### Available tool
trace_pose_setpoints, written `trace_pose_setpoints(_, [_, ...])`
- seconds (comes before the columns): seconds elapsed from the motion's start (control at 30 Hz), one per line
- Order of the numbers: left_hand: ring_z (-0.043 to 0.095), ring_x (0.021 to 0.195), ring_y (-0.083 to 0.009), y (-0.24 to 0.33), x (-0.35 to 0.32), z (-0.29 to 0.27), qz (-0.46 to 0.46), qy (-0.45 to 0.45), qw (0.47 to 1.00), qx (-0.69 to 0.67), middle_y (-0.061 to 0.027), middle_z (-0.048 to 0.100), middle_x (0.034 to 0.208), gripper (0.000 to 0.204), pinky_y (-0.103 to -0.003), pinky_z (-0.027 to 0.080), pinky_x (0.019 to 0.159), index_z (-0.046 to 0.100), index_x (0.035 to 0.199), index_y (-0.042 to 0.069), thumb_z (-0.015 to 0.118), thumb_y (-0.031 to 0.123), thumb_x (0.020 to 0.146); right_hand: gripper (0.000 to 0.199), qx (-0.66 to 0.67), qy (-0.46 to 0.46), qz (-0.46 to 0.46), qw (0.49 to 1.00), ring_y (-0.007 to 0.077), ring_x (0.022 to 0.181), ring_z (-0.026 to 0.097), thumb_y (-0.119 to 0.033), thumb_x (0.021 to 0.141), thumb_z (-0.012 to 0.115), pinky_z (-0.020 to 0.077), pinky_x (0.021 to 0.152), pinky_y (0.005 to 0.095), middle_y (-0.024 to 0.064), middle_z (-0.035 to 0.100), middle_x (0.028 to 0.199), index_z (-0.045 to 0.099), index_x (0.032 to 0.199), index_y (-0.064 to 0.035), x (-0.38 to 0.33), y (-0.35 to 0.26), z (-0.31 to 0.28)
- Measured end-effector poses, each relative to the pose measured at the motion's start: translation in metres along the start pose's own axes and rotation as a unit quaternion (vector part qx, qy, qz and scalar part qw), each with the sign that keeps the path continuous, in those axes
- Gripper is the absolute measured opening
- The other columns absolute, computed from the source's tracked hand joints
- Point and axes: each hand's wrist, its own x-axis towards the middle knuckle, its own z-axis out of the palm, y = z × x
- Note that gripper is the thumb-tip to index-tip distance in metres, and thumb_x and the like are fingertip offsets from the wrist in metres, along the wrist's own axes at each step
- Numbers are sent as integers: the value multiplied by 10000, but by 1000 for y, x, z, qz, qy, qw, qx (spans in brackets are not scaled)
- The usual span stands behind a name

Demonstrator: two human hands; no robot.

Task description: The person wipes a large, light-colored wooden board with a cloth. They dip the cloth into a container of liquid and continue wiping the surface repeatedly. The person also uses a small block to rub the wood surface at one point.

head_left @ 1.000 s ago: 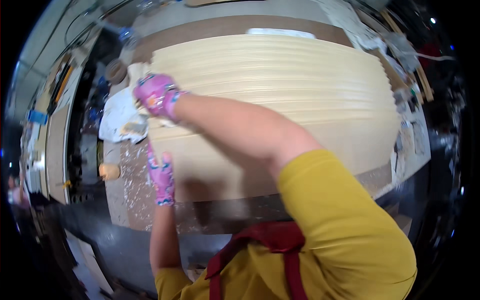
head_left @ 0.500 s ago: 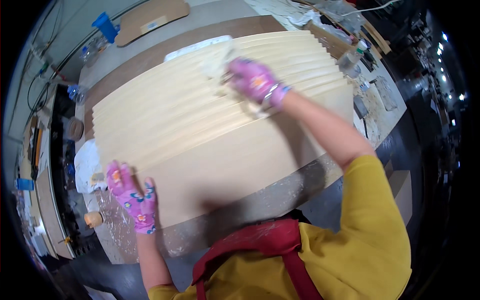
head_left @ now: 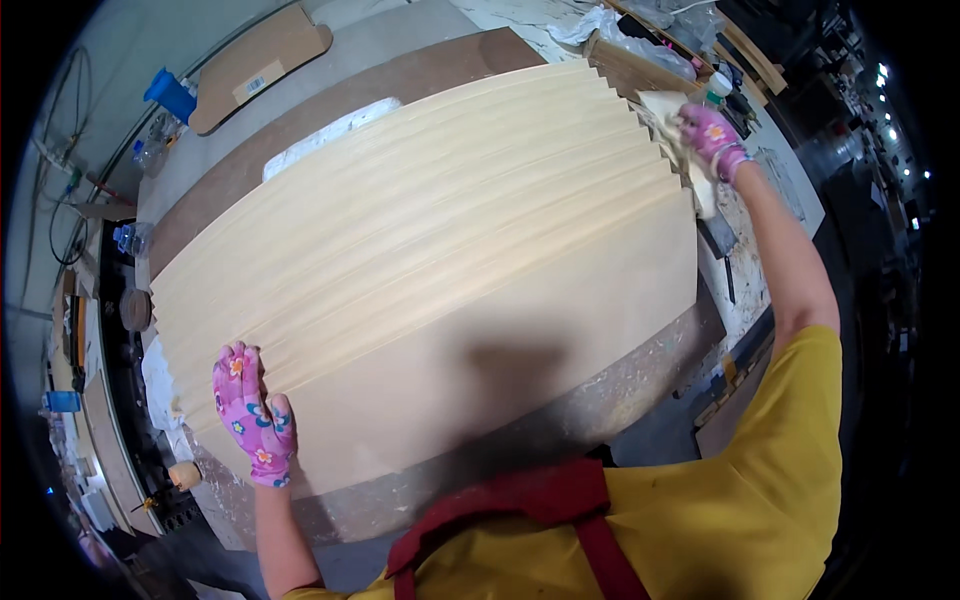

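1. From my seat at the feed, I find the ribbed board flat across the middle of the tabletop, its grooved part on the far side and a smooth strip nearest the person.
2. The left hand lies on the board near its left end, palm down, long fingers side by side and thumb spread away; I see nothing gripped there.
3. The right hand is just beyond the board's right end, fingers bent onto a pale cloth. Blur hides exactly how tight that hold is.
4. The cloth hangs beside the board's zigzag right edge; I cannot tell whether the two touch.
5. I judge the step in hand to be a wiping stroke along the ribs, at its right-hand limit.
6. To my eye, another pass calls for the cloth to come back over the board, bunched firmly and pressed evenly into the grooves, with the left hand steadying the board.
7. A capped bottle stands near the right hand, beyond the board's right end; I'd want clearance there.
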Motion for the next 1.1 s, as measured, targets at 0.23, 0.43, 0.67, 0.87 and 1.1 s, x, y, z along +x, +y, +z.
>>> trace_pose_setpoints(0.23, [426, 1310, -413, 5, -3, -1, -37, -10, 999, 0, -198, 556, 1321, 626, -512, 287, 1097, 527, 1314, -4, 362, 493, 970, 345, 129, 23, -275, 952, 290, 1167, 542, -219, 849, 641, 410, 997, 355, 154, 596, 1214, 623, 1126, -16, 37, -68, 28])
trace_pose_setpoints(0.43, [439, 1294, -418, 3, -8, -2, -32, -15, 999, 20, -200, 559, 1311, 544, -517, 315, 1081, 544, 1306, 25, 408, 410, 946, 227, 53, -18, -420, 906, 329, 1009, 605, -190, 857, 574, 478, 884, 396, 143, 621, 1028, 642, 1021, -48, 29, -161, 55])
trace_pose_setpoints(0.67, [469, 1259, -402, -3, 0, -9, -48, -40, 997, 36, -194, 580, 1263, 516, -493, 343, 1066, 567, 1273, 36, 493, 398, 913, 196, 185, -45, -529, 827, 266, 906, 589, -240, 882, 601, 479, 799, 387, 106, 596, 934, 623, 950, -57, -18, -362, 147])
trace_pose_setpoints(0.87, [375, 1344, -374, -63, -59, -42, -147, 117, 981, 53, -237, 429, 1418, 843, -483, 270, 1120, 372, 1425, 3, 719, 425, 783, 329, 163, -88, -441, 878, 234, 776, 500, -315, 796, 599, 434, 742, 345, 98, 506, 838, 528, 889, -8, 10, -280, 101])
trace_pose_setpoints(1.1, [461, 1256, -235, -107, -116, -17, -353, 172, 836, -384, -169, 450, 1385, 916, -349, 378, 1053, 220, 1468, -60, 724, 335, 812, 209, 95, -47, -552, 827, 322, 764, 545, -191, 814, 606, 469, 725, 389, 135, 559, 838, 576, 942, -29, -34, -428, 154])
